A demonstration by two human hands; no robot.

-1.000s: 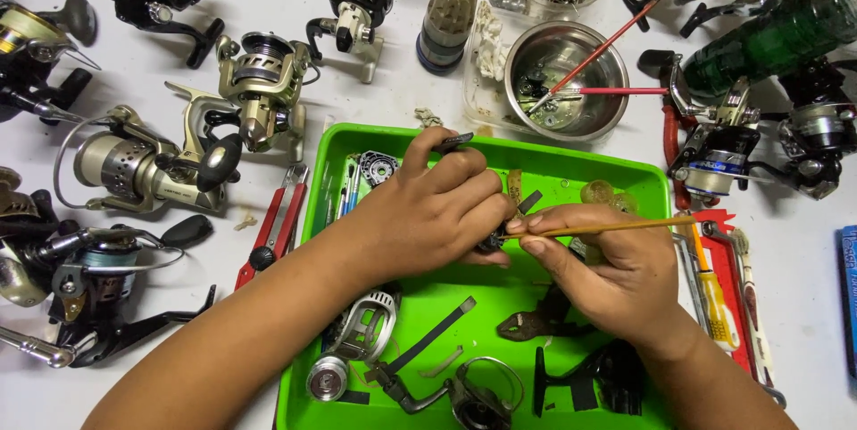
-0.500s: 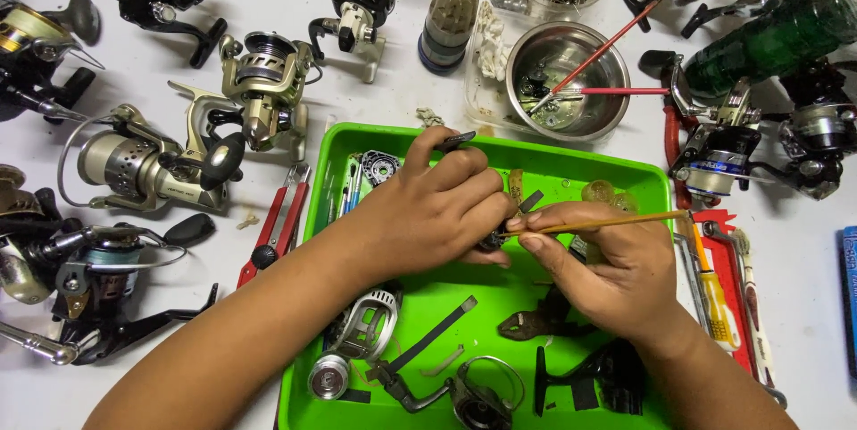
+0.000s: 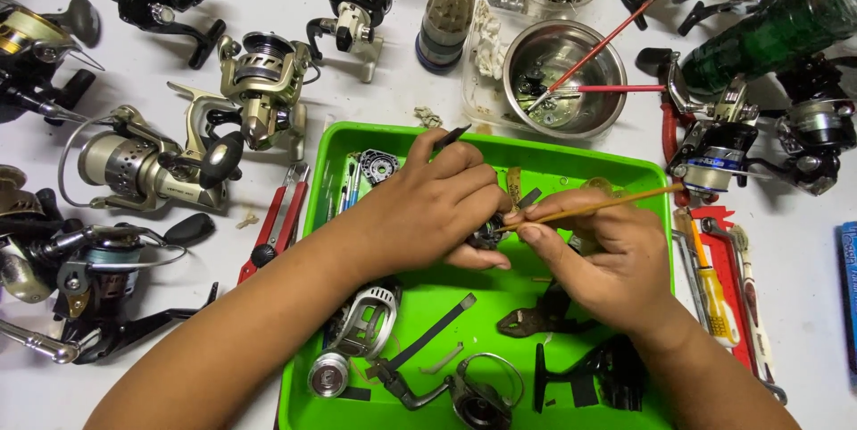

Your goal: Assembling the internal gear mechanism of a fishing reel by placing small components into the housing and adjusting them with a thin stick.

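Note:
Over a green tray [image 3: 571,164], my left hand [image 3: 428,207] grips a small dark reel part [image 3: 489,233] between fingers and thumb. My right hand [image 3: 603,251] holds a thin wooden-handled brush [image 3: 598,205] like a pen, its tip touching the part. In the tray lie loose reel pieces: a silver rotor frame [image 3: 366,318], a small spool [image 3: 328,375], a bail arm [image 3: 482,390] and a black handle piece [image 3: 589,376].
Several fishing reels [image 3: 152,162] crowd the white table on the left, top and right. A steel bowl [image 3: 562,77] holds red-handled brushes. Red pliers [image 3: 277,225] lie left of the tray, screwdrivers and tools [image 3: 723,287] to its right. A green bottle [image 3: 768,28] lies at top right.
Both hands stay in place over the tray; the brush shifts only slightly against the part.

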